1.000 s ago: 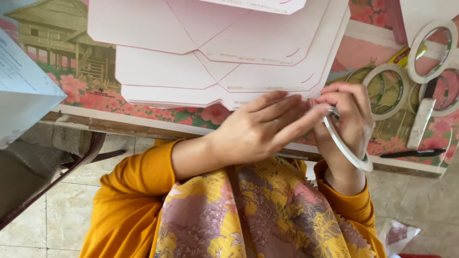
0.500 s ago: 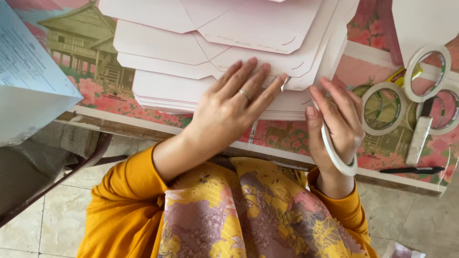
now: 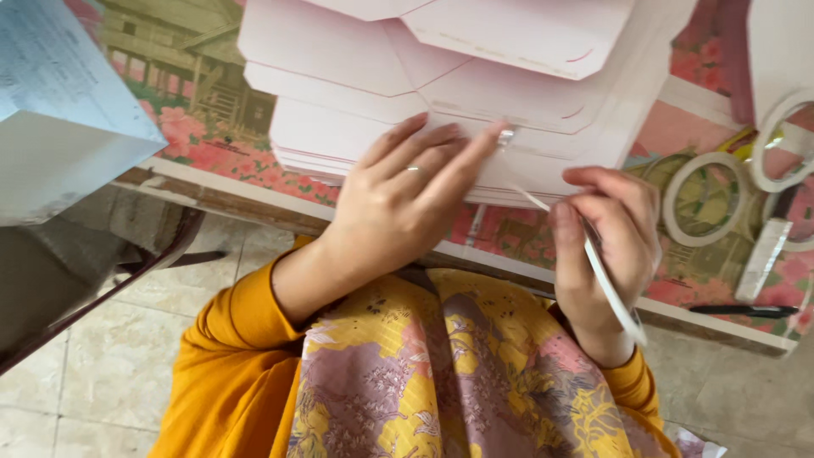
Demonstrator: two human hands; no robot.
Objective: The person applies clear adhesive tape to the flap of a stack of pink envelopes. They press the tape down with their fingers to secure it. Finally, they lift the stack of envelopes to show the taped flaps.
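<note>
The left hand (image 3: 407,191) has moved onto the pale pink card stack (image 3: 475,127), fingers flat pressing the tape end, while the right hand (image 3: 606,246) grips the tape roll (image 3: 612,288), strip now drawn out

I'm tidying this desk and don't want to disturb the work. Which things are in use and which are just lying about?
In use:
- left hand pressing tape end onto the pink envelope stack
- right hand with the tape roll in its grip

Lying about:
- spare tape rolls
- black pen
- blue-grey box
</note>
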